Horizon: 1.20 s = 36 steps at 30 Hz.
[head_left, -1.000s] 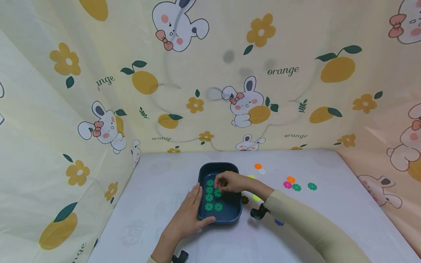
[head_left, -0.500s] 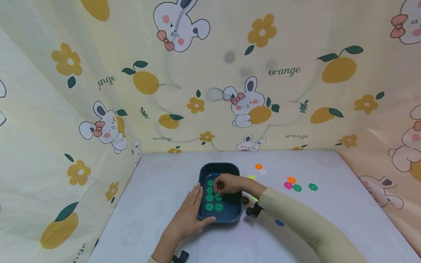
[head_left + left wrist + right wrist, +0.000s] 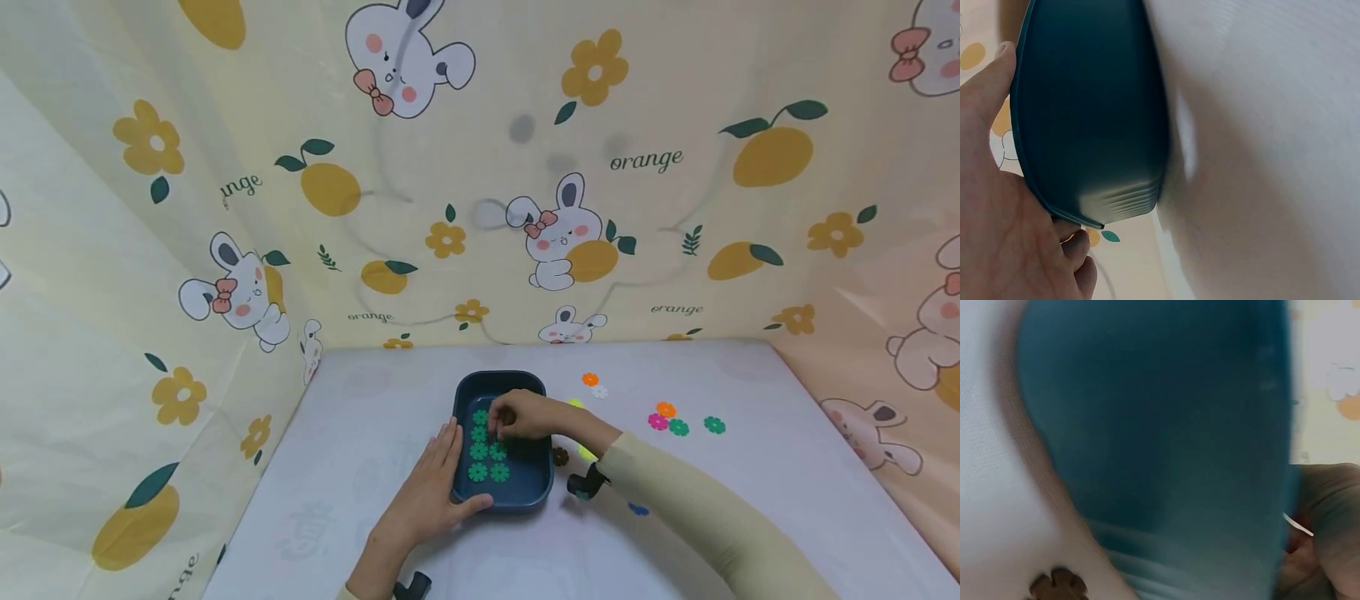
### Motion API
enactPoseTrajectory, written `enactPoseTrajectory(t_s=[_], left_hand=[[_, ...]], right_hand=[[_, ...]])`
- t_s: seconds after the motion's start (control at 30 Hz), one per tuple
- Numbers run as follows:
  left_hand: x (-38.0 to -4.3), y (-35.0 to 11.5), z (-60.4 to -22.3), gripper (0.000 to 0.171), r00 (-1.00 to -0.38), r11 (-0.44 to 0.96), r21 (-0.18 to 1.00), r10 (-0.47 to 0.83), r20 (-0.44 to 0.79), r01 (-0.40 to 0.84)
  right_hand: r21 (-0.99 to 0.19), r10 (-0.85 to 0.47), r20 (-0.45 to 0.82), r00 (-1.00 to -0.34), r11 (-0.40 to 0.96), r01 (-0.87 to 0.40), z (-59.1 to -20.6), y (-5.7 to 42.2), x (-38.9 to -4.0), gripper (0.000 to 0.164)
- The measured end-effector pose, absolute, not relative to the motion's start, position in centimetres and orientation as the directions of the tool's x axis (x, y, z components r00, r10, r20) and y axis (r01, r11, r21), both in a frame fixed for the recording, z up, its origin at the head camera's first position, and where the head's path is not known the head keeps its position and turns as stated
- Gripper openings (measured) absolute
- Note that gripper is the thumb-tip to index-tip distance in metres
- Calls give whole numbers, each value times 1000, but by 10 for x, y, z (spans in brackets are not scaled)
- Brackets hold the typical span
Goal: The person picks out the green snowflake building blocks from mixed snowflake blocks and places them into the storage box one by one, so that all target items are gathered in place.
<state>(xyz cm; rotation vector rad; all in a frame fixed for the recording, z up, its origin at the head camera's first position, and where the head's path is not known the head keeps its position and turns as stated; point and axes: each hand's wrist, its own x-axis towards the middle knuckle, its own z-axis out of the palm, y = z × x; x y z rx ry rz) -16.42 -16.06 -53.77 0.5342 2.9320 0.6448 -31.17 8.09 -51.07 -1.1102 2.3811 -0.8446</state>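
Observation:
A dark blue-green tray (image 3: 540, 498) holds several green flower-shaped pieces (image 3: 477, 451), arranged in two columns toward its left side. My left hand (image 3: 423, 487) rests against the tray's left side, fingers straight along the wall and thumb at the near rim. In the left wrist view that thumb lies along the edge of the tray (image 3: 1091, 112). My right hand (image 3: 525, 415) reaches in over the right wall, fingers bent and tips close together, just above the upper piece of the right column. I cannot tell whether a piece is between those fingertips.
Right of the tray lie loose flower pieces on the white table (image 3: 360, 417): orange (image 3: 590, 379), white (image 3: 599, 392), pink (image 3: 657, 422), green (image 3: 714, 425), brown (image 3: 560, 457), yellow-green (image 3: 586, 453) and blue (image 3: 638, 508). A printed curtain (image 3: 420, 283) stands behind.
The upper green piece of the right column has shifted slightly toward me, level with its neighbour. My right hand has dipped and risen slightly over it. The left hand stays put.

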Motion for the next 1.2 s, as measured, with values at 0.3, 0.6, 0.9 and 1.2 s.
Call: enactPoseTrajectory(t_s=[0.3, 0.6, 0.9, 1.2], left_hand=[[-164, -159, -537, 119, -936, 845, 433, 352, -10, 313], [-166, -160, -540, 120, -939, 849, 430, 344, -10, 306], [-165, -159, -541, 120, -940, 852, 427, 340, -8, 304], [-165, -159, -541, 120, -941, 853, 424, 338, -4, 305]], right_hand=[[-716, -740, 2, -672, 468, -518, -486, 118, -303, 9], [-716, -623, 68, -779, 513, -473, -475, 174, -287, 12], [-696, -449, 54, -892, 624, -357, -487, 237, -271, 14], [-653, -302, 76, -950, 705, -277, -509, 296, -259, 21]])
